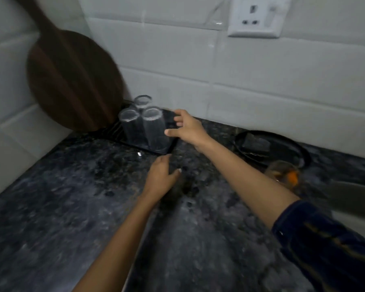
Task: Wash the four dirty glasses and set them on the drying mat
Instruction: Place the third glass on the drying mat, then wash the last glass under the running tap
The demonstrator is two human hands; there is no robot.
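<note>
Right hand (188, 128) at frame centre, fingers spread, released, holding nothing; thumb just beside nearest glass (155, 128), contact unclear. Left hand (161, 178) below it, fingers relaxed, palm down over counter (61, 197), empty. Three glasses upside down on mat (173, 123), left of centre. Fourth glass (282, 172), blurred, at right. Board (72, 81) leans upper left. Tiled wall (261, 81); socket (256, 15) top right.

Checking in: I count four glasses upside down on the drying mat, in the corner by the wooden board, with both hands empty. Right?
Not quite. The head view shows three glasses on the drying mat, not four. The rest holds: they stand upside down in the corner by the wooden board, and the left hand and right hand hold nothing.
</note>
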